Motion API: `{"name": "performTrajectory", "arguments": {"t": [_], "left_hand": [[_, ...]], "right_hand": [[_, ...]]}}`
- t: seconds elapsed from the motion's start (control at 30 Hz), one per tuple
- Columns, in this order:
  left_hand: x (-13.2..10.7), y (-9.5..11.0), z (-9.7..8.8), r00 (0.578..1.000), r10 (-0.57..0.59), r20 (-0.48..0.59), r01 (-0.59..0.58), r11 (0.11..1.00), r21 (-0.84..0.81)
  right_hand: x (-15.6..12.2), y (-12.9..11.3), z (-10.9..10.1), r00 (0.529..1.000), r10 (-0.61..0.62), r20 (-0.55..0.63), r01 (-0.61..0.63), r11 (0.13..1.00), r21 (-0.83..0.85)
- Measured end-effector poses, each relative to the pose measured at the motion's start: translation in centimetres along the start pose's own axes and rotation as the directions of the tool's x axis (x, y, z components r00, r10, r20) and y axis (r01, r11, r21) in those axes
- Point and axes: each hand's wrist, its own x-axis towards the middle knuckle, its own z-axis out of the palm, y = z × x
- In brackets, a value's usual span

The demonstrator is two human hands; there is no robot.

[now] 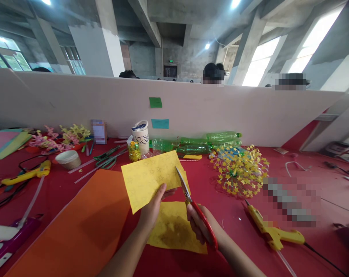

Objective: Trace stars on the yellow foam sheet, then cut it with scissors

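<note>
My left hand (154, 202) grips a yellow sheet (148, 175) by its lower edge, thumb on top; faint star outlines are drawn across it. Red-handled scissors (207, 227) are in my right hand (201, 221), their blades at the sheet's right end. Whether the blades are cutting through at this instant I cannot tell. Below both hands a second yellow sheet (174, 234) lies on the red table, partly in shadow. To the right stands a round bunch of small yellow stars (240, 171) on thin stems.
An orange sheet (102, 219) covers the table at left. Yellow glue guns (278, 232) lie on both sides, with cords. Green plastic bottles (194, 148), a white cup (140, 136) and a yellow cutter (192, 157) sit before the white partition (105, 100). A paper cup (68, 159) stands left.
</note>
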Motion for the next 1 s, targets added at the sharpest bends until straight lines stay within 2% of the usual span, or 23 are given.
{"name": "performTrajectory", "arguments": {"t": [0.13, 0.33, 0.5, 0.77, 0.93, 1.0], "left_hand": [[0.1, -0.2, 0.2, 1.000, 0.031, 0.005, -0.031, 0.999, 0.029], [0.1, -0.2, 0.1, 1.000, -0.004, -0.003, 0.004, 1.000, 0.019], [0.2, -0.2, 0.0, 1.000, -0.020, -0.023, 0.021, 1.000, 0.005], [0.2, -0.4, 0.1, 0.998, -0.051, 0.020, 0.052, 0.998, -0.029], [0.3, -0.6, 0.2, 0.999, -0.045, -0.017, 0.045, 0.999, -0.013], [0.3, -0.6, 0.3, 0.996, -0.030, -0.080, 0.033, 0.999, 0.035]], "right_hand": [[-0.1, -0.2, 0.0, 1.000, -0.001, -0.001, 0.001, 1.000, 0.002], [-0.2, -0.7, 0.0, 0.999, 0.009, -0.036, -0.011, 0.999, -0.037], [-0.5, -1.1, -0.3, 1.000, 0.030, -0.010, -0.030, 0.998, -0.052], [-0.6, -1.4, -0.5, 1.000, 0.010, 0.004, -0.010, 0.999, -0.045], [-0.5, -1.2, -0.5, 1.000, 0.006, 0.000, -0.006, 1.000, -0.023], [-0.5, -1.1, -0.5, 1.000, 0.004, 0.002, -0.004, 1.000, -0.013]]}}
